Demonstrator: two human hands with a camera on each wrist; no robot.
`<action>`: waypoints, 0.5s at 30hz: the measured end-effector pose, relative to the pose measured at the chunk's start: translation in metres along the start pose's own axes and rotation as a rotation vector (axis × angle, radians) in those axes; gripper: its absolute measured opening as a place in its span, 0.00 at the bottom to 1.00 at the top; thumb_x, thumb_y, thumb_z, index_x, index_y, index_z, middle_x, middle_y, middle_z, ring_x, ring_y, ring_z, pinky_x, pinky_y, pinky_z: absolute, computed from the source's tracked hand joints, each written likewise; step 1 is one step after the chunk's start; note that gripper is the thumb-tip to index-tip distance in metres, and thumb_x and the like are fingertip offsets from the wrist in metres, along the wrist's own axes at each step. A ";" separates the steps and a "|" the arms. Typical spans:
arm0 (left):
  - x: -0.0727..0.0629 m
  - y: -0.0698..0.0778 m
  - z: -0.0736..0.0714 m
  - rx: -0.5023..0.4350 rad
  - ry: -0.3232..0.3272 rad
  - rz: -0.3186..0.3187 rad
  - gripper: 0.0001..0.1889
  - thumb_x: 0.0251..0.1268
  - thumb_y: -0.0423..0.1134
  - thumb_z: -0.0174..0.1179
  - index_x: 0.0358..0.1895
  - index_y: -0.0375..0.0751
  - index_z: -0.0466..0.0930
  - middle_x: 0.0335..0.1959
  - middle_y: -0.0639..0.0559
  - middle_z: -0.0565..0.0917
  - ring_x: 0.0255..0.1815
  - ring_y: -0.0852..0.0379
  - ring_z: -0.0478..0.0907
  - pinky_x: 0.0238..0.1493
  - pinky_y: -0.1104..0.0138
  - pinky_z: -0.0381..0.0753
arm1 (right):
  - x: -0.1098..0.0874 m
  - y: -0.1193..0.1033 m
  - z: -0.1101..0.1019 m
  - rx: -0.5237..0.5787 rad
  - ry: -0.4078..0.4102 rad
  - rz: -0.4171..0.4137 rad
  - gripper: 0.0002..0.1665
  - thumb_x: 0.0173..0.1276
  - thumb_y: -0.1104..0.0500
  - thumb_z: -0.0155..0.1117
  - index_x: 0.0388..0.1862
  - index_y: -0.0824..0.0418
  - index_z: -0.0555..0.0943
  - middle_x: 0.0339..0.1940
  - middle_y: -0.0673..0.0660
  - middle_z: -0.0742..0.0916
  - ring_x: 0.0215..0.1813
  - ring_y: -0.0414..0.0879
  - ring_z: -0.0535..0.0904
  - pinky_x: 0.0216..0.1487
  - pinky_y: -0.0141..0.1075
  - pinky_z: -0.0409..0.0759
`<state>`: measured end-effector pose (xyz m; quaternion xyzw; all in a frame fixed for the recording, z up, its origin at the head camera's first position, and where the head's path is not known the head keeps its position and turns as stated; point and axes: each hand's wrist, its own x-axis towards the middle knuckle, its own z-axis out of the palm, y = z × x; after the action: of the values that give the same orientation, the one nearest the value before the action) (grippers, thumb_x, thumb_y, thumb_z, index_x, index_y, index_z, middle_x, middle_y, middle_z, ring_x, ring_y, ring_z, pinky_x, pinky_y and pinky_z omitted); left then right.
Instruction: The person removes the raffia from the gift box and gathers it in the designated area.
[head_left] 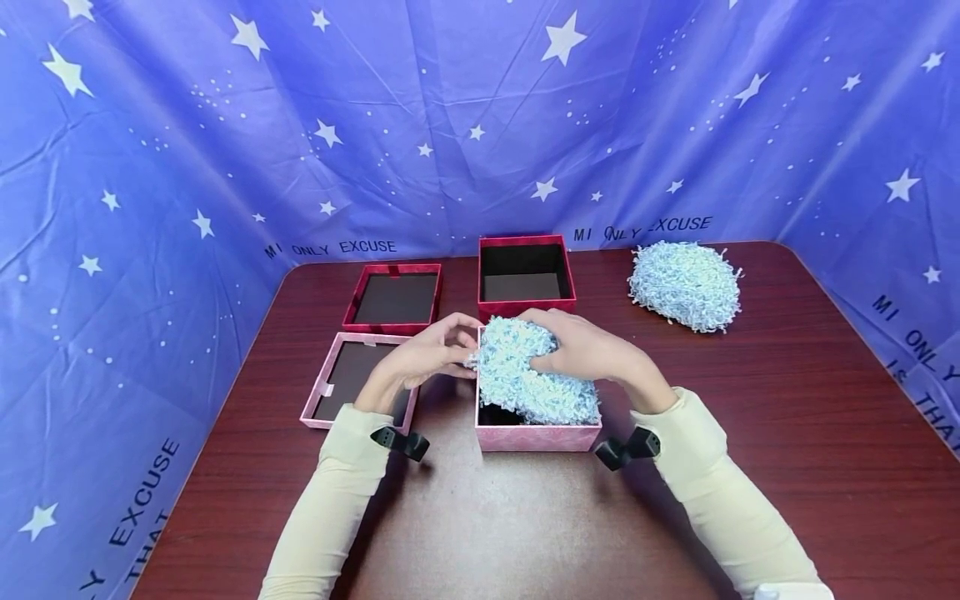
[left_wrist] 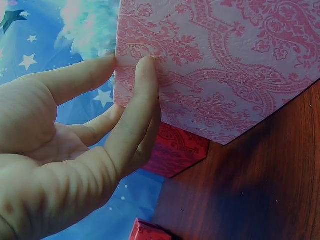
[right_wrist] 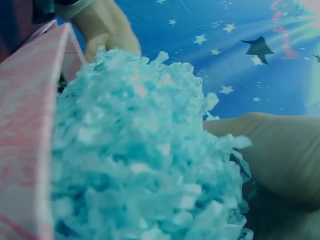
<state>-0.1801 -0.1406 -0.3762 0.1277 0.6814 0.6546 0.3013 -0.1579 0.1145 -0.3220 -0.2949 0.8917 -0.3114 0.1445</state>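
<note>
A pink patterned box (head_left: 537,439) stands open in front of me, with a clump of pale blue shredded paper (head_left: 517,362) in it that rises above the rim. My right hand (head_left: 585,346) holds this clump from the right, thumb on the near side and fingers over the far part; in the right wrist view the paper (right_wrist: 140,150) hides the fingertips. My left hand (head_left: 431,350) is at the box's left wall, its fingers loosely bent. In the left wrist view, left fingertips touch the outer wall of the pink box (left_wrist: 215,65) near its rim.
Behind the pink box stands an open red box (head_left: 527,307) with a dark inside. To the left lie a red lid (head_left: 360,327) and a pink lid (head_left: 318,423), insides up. A second pale blue clump of shredded paper (head_left: 684,286) lies at the back right of the table (head_left: 810,433).
</note>
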 end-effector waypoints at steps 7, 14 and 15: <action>0.002 0.001 0.000 -0.017 0.004 -0.009 0.24 0.64 0.18 0.44 0.62 0.34 0.57 0.44 0.43 0.70 0.41 0.53 0.79 0.53 0.43 0.77 | -0.008 -0.004 -0.022 0.056 0.039 0.038 0.39 0.63 0.59 0.64 0.72 0.57 0.62 0.69 0.59 0.71 0.61 0.51 0.70 0.65 0.51 0.69; 0.003 0.001 0.000 -0.005 0.013 -0.021 0.21 0.64 0.22 0.54 0.58 0.35 0.60 0.36 0.46 0.70 0.35 0.54 0.80 0.52 0.42 0.77 | -0.025 -0.007 -0.055 0.066 0.113 0.066 0.41 0.64 0.59 0.63 0.74 0.56 0.58 0.74 0.60 0.65 0.47 0.53 0.75 0.58 0.48 0.72; 0.003 0.001 0.000 0.005 0.014 -0.022 0.22 0.64 0.23 0.55 0.59 0.35 0.61 0.36 0.46 0.70 0.35 0.54 0.80 0.52 0.43 0.78 | -0.028 -0.007 -0.060 0.066 0.126 0.068 0.40 0.64 0.59 0.63 0.73 0.55 0.59 0.73 0.59 0.66 0.41 0.53 0.76 0.54 0.48 0.74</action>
<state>-0.1826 -0.1386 -0.3759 0.1162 0.6864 0.6505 0.3035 -0.1590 0.1557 -0.2697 -0.2393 0.8977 -0.3537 0.1082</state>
